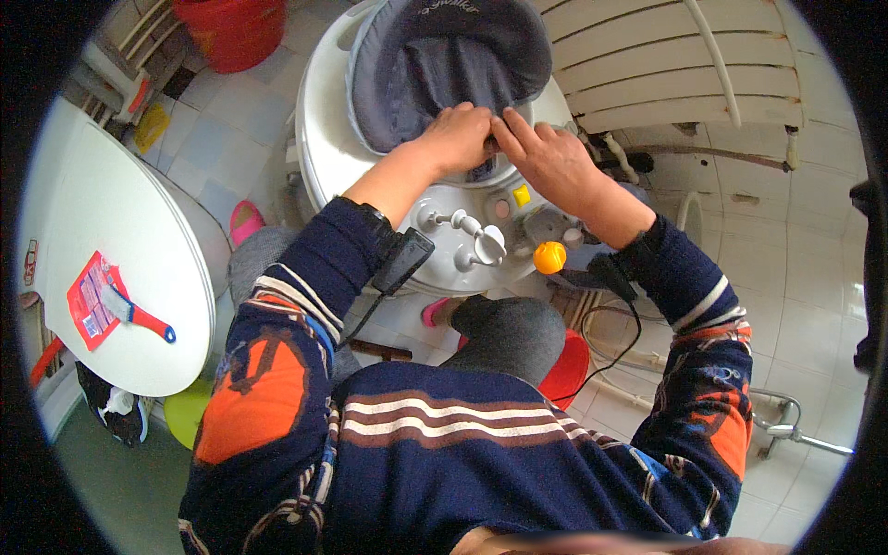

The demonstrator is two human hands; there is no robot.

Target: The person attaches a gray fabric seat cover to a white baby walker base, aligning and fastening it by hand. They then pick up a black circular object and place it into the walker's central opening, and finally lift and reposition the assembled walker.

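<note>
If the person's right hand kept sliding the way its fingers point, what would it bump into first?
The right hand points up and to the left, toward the left hand, whose fingers it almost meets on the grey padded seat of the white baby walker. It would likely meet the left hand's fingers first, though depth is unclear.

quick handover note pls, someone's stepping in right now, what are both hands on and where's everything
Left hand: fingers curled, gripping the front edge of the grey padded seat of the white baby walker.
Right hand: beside it on the same front edge, fingers pinching the fabric; what lies under the fingertips is hidden.
Things: the seat sits in the walker's round tray; white toy knobs and an orange ball lie on the tray side nearest the person.
Done: cannot tell how far the seat is fixed.
Left: the front edge is in hand, not released.
Nearby: a brush with a red handle on the white round table, left.
</note>
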